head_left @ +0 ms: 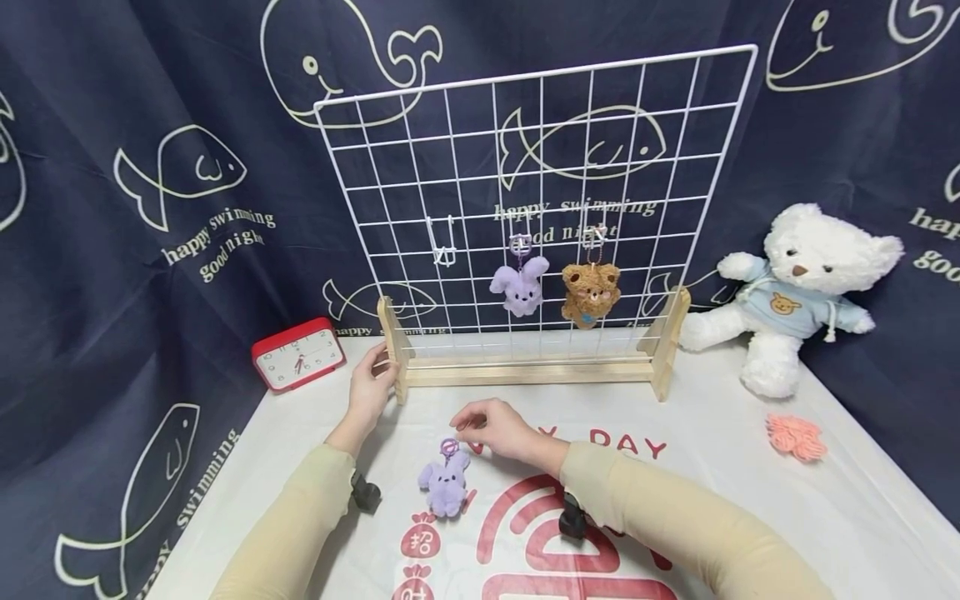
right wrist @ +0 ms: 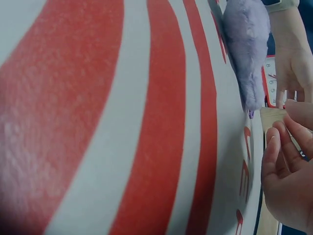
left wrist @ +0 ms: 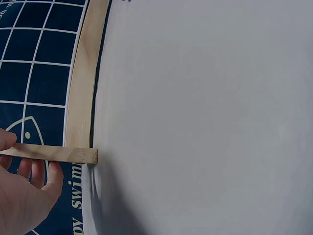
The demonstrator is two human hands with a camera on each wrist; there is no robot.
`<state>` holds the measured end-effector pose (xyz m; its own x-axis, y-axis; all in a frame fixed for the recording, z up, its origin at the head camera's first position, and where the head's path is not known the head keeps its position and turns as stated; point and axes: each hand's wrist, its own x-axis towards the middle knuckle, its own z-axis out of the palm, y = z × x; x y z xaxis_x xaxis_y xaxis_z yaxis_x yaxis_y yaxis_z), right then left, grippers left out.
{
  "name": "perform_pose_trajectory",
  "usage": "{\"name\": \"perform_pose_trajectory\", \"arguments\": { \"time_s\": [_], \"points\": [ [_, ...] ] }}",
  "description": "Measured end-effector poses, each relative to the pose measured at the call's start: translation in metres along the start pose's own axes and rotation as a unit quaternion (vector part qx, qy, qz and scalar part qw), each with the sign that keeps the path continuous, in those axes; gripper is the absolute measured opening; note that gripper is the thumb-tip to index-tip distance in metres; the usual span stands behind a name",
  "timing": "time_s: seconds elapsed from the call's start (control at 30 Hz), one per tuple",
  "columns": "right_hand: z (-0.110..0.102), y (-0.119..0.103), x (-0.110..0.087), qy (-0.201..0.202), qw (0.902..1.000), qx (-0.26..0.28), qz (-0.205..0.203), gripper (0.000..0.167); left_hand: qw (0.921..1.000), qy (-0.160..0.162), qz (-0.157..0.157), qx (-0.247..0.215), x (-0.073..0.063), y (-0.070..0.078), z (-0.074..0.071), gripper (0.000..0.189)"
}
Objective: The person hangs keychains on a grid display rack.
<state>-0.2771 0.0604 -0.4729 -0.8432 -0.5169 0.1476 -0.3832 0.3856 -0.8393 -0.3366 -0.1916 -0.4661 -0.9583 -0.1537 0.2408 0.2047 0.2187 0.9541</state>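
Note:
My left hand grips the left wooden upright of a white wire grid rack. In the left wrist view, the thumb lies on one side of that upright and the fingers on the other. My right hand hovers over the table with bent fingers and nothing visible between them. Just left of it lies a purple plush bunny keychain, its ring toward the rack; the right wrist view shows the plush from the side. A similar bunny keychain and a brown bear keychain hang on the grid.
A bare white hook hangs on the grid's left part. A red clock stands left of the rack. At the right sit a white teddy bear and a coral-pink bumpy item. Dark printed cloth surrounds the white table.

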Motion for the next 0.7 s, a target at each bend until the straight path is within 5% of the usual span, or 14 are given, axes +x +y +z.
{"name": "perform_pose_trajectory", "arguments": {
  "time_s": [0.13, 0.37, 0.7],
  "points": [
    [0.005, 0.000, 0.002, -0.016, 0.9998, -0.007, 0.010, 0.019, 0.9997, 0.010, 0.021, 0.005, 0.001, -0.004, 0.001, 0.047],
    [0.011, -0.003, 0.006, -0.033, 0.9988, -0.012, 0.035, 0.020, 1.0000, -0.001, -0.006, 0.002, 0.002, 0.000, 0.000, 0.050],
    [0.014, -0.002, 0.009, -0.039, 0.9976, -0.051, 0.025, 0.020, 1.0000, -0.003, -0.004, 0.001, 0.002, -0.003, 0.000, 0.050]
  ]
}}
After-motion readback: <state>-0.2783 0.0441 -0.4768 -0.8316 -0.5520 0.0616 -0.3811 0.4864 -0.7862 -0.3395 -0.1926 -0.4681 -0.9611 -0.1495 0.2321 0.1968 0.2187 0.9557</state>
